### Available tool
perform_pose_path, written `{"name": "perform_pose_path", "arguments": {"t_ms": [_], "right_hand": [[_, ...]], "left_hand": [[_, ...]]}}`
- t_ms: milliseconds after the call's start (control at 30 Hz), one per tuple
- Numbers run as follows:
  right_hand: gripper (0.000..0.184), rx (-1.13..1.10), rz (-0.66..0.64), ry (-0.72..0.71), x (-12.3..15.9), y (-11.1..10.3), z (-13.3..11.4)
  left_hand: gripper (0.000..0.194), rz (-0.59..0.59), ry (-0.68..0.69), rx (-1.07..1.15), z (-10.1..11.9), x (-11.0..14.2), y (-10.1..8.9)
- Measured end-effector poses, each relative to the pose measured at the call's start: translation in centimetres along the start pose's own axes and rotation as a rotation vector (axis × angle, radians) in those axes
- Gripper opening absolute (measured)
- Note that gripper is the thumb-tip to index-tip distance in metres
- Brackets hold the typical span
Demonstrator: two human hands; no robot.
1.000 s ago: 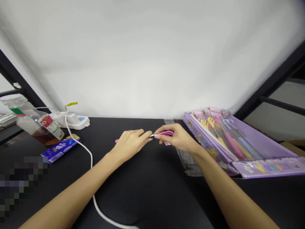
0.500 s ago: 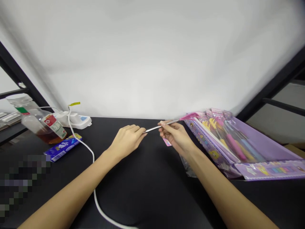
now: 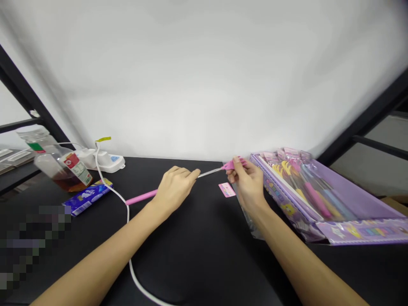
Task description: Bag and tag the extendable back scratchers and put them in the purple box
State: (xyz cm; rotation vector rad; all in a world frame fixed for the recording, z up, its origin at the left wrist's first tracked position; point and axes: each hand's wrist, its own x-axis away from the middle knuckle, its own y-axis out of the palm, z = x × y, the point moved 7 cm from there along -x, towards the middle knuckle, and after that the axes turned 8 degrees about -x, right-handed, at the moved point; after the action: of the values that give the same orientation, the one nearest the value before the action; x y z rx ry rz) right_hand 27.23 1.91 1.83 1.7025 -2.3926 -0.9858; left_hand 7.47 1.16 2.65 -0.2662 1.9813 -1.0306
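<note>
My left hand (image 3: pixel 175 187) is closed around a crochet hook whose pink handle (image 3: pixel 140 196) sticks out to the left over the black table (image 3: pixel 197 246). The hook's thin metal shaft (image 3: pixel 210 171) runs to the right. My right hand (image 3: pixel 248 182) pinches a small pink piece (image 3: pixel 230 164) at the shaft's far end. A small pink card (image 3: pixel 227 189) lies flat on the table between the hands.
An open purple box (image 3: pixel 347 231) of several coloured crochet hooks lies at the right, with a clear plastic bag (image 3: pixel 251 219) beside it. At the left are a bottle of brown liquid (image 3: pixel 60 168), a blue packet (image 3: pixel 87 196), a white power strip (image 3: pixel 105 160) and its cable (image 3: pixel 129 238).
The hands have drawn apart, baring the metal shaft. The pink handle now shows left of my left hand, and the pink card lies uncovered on the table.
</note>
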Motion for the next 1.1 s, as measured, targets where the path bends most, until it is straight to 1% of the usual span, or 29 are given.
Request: {"name": "perform_pose_path", "arguments": {"t_ms": [67,100,133,167,233,300,367,400,433,467,567,633,700,800,833,867,900,933,1033,1100], "right_hand": [[0.044,-0.043,0.152,-0.112,-1.0,-1.9,-1.8],[0.046,-0.08,0.223,-0.152,-1.4,-2.9,-2.5],[0.048,-0.109,0.266,-0.169,-1.8,-3.6,-3.0],[0.05,-0.128,0.282,-0.16,-2.1,-4.0,-3.1],[0.05,-0.157,0.264,-0.099,-2.0,-3.7,-2.4],[0.05,-0.182,0.212,-0.004,-1.3,-2.5,-1.1],[0.048,-0.171,0.113,0.108,-0.4,-0.9,0.3],[0.047,-0.148,0.069,0.151,-0.1,-0.3,0.7],[0.046,-0.123,0.053,0.166,0.1,-0.1,0.8],[0.046,-0.105,0.071,0.15,-0.1,-0.4,0.5],[0.049,-0.102,0.234,0.018,-1.0,-2.5,-1.0],[0.05,-0.125,0.284,-0.01,-1.3,-3.4,-1.3],[0.049,-0.128,0.24,0.055,-1.1,-2.9,-0.5],[0.045,-0.079,0.043,0.229,0.1,-0.5,1.5],[0.044,-0.054,-0.012,0.265,0.5,0.2,2.0],[0.044,-0.03,-0.04,0.275,0.8,0.5,2.1],[0.045,-0.012,-0.028,0.257,0.7,0.4,1.9],[0.045,0.002,0.019,0.217,0.4,-0.2,1.4],[0.046,0.01,0.216,0.07,-1.0,-2.7,-0.6],[0.046,-0.013,0.278,0.025,-1.7,-3.7,-1.4]], "left_hand": [[0.023,-0.043,-0.069,-0.041,-1.1,0.2,0.3],[0.021,-0.046,-0.101,-0.062,-1.6,0.3,0.3],[0.019,-0.031,-0.122,-0.074,-1.9,0.3,0.1],[0.018,0.0,-0.126,-0.076,-1.8,0.2,-0.2],[0.02,0.08,-0.081,-0.065,-0.6,-0.1,-1.0],[0.023,0.144,-0.017,-0.062,1.1,-0.5,-1.7],[0.025,0.152,0.025,-0.06,2.2,-0.6,-2.0],[0.025,0.134,0.031,-0.052,2.3,-0.6,-1.9],[0.024,0.105,0.025,-0.041,2.1,-0.5,-1.8],[0.023,0.068,0.01,-0.03,1.6,-0.4,-1.6],[0.018,-0.03,-0.056,-0.018,-0.3,0.0,-0.9],[0.016,-0.046,-0.062,-0.022,-0.6,0.1,-0.7],[0.017,0.0,-0.035,-0.02,0.0,0.0,-0.8],[0.023,0.101,0.02,-0.021,1.6,-0.3,-1.4],[0.024,0.109,0.036,-0.023,2.0,-0.4,-1.5],[0.023,0.097,0.043,-0.023,2.1,-0.4,-1.4],[0.021,0.068,0.037,-0.022,1.9,-0.3,-1.3],[0.019,0.03,0.016,-0.019,1.5,-0.3,-1.1],[0.016,-0.072,-0.089,-0.024,-0.6,0.2,-0.5],[0.016,-0.074,-0.135,-0.044,-1.5,0.4,-0.6]]}}
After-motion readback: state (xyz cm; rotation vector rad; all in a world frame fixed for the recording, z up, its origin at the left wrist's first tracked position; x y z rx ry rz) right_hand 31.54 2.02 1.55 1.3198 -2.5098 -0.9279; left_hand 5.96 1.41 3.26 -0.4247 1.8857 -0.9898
